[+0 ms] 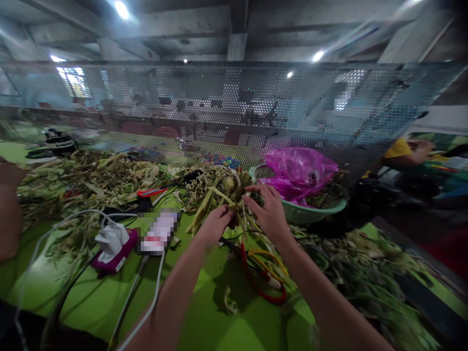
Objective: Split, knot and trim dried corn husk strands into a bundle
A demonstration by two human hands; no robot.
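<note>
My left hand (215, 224) is closed around the stems of a bunch of green leafy stalks (215, 195) held above the green table (204, 312). My right hand (268, 209) grips the same bunch from the right, fingers curled over the leaves near its top. Both hands sit close together at the middle of the view. Below them on the table lie red-handled scissors (263, 287) with yellow loops beside them.
Piles of dried leaves (91, 180) cover the table's far side. A green basin (310, 209) with a pink plastic bag (298, 170) stands at right. A white charger on a pink block (113, 246) and cables lie at left. A perforated metal screen (234, 102) rises behind. Other people's arms show at far left and far right.
</note>
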